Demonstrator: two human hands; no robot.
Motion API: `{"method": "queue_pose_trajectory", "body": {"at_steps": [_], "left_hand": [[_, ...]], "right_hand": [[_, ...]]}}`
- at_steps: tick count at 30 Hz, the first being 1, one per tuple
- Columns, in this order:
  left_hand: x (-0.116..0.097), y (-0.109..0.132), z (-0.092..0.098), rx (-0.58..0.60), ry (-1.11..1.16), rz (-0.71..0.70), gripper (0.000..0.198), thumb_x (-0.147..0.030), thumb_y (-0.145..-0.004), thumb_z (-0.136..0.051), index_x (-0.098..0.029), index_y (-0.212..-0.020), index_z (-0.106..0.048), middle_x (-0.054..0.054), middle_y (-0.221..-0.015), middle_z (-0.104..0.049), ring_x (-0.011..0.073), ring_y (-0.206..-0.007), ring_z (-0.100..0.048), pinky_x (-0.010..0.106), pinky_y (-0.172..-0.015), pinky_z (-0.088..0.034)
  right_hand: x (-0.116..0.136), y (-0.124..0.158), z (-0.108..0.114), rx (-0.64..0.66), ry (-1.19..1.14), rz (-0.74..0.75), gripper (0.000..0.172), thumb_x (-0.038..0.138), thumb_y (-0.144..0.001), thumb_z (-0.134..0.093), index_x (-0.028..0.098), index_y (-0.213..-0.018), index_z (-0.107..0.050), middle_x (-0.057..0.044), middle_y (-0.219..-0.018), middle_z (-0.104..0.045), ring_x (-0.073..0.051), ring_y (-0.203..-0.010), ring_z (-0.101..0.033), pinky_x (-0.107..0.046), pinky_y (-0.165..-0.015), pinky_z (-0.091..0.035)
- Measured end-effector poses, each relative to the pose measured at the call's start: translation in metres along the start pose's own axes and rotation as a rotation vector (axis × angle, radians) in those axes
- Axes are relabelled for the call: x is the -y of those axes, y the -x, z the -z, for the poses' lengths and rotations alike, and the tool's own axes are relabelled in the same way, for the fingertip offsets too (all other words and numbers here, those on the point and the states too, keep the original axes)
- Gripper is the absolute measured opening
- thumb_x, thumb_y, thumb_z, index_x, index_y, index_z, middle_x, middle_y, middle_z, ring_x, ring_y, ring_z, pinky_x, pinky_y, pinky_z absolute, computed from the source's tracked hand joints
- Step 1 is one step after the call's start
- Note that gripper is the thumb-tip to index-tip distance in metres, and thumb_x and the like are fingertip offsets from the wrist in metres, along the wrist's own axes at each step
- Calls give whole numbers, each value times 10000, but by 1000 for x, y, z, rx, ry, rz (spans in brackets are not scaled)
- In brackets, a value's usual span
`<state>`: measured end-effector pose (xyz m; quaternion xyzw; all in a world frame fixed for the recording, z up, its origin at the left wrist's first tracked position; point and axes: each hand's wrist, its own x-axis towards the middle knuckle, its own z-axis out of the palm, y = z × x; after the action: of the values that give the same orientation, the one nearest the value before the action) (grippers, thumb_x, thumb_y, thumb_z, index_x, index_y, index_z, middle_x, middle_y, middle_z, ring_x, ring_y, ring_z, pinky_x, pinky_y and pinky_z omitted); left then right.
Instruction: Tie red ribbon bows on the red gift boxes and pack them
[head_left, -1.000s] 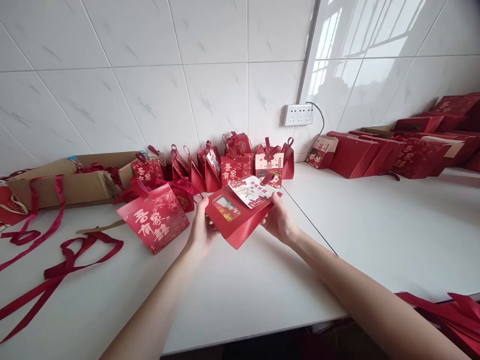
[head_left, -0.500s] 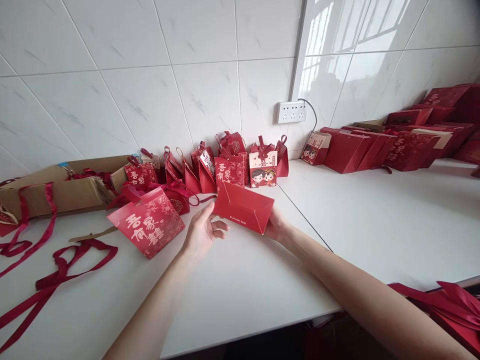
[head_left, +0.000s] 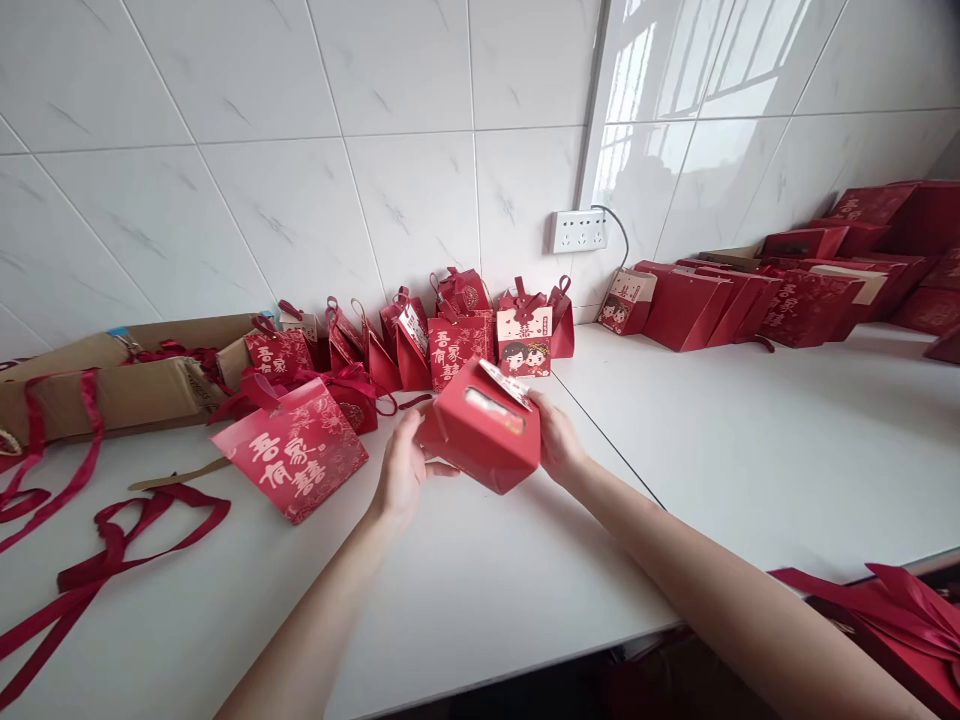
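Note:
Between my two hands is a red gift box (head_left: 487,435), tilted above the white table, with a clear window in the face turned up and a pale printed flap at its far edge. My left hand (head_left: 405,462) grips its left end, thumb on top and fingers beneath. At the right end my right hand (head_left: 556,436) is closed on it, its fingers partly hidden behind the box. Left of my left hand stands a red box with white characters (head_left: 300,450). Just beyond the held box is a box with two cartoon figures (head_left: 525,345).
Several small red boxes with ribbon handles (head_left: 409,340) line the tiled wall. Loose red ribbon (head_left: 142,545) and an open cardboard carton (head_left: 112,400) lie at left. More red boxes (head_left: 690,305) are stacked at right, beyond a power socket (head_left: 579,231). A ribboned red box (head_left: 900,630) sits lower right.
The held box has been turned over, so its windowed face and printed flap now show instead of the plain folded side. Both hands have kept hold of it.

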<state>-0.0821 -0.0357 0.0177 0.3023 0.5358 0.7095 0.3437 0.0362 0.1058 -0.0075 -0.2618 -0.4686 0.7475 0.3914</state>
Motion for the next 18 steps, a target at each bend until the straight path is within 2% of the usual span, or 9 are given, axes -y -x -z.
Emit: {"method": "queue_pose_trajectory", "body": {"at_steps": [3,7,10,14,18], "left_hand": [[4,-1,1,4,-26,52,658,-695,-742,-471,-173,-1122,-597,88,-1033,-708,282,-935,-662,335,-653,-552],[7,2,0,216,-143,78,540,-558,-764,-609,-166,-1135,-624,95,-1116,-698,312,-1080,-616,398,-882,-508],[9,4,1,272,-189,16,511,-516,-766,-651,-181,-1151,-630,94,-1160,-685,310,-1117,-602,420,-991,-447],[14,2,7,311,-117,-2,549,-548,-721,-679,-184,-1131,-646,100,-1117,-704,325,-1098,-613,426,-969,-468],[18,1,10,325,23,71,575,-621,-781,-536,-181,-1135,-644,100,-1103,-707,321,-1094,-614,422,-925,-494]], "right_hand": [[10,4,1,-22,-2,67,351,541,-720,-664,199,-796,-643,-29,-832,-706,-188,-699,-638,-273,-584,-503],[17,13,0,-5,147,252,390,567,-705,-676,193,-654,-579,-1,-673,-632,-162,-617,-564,-259,-562,-446],[17,17,-1,34,219,331,376,540,-737,-655,198,-620,-553,12,-628,-577,-149,-592,-519,-258,-552,-418],[16,18,-2,67,262,405,341,494,-767,-637,202,-610,-553,9,-636,-565,-148,-599,-492,-258,-545,-390],[16,19,-2,61,282,429,333,470,-774,-631,206,-592,-543,13,-627,-543,-142,-587,-465,-258,-539,-373]]}}
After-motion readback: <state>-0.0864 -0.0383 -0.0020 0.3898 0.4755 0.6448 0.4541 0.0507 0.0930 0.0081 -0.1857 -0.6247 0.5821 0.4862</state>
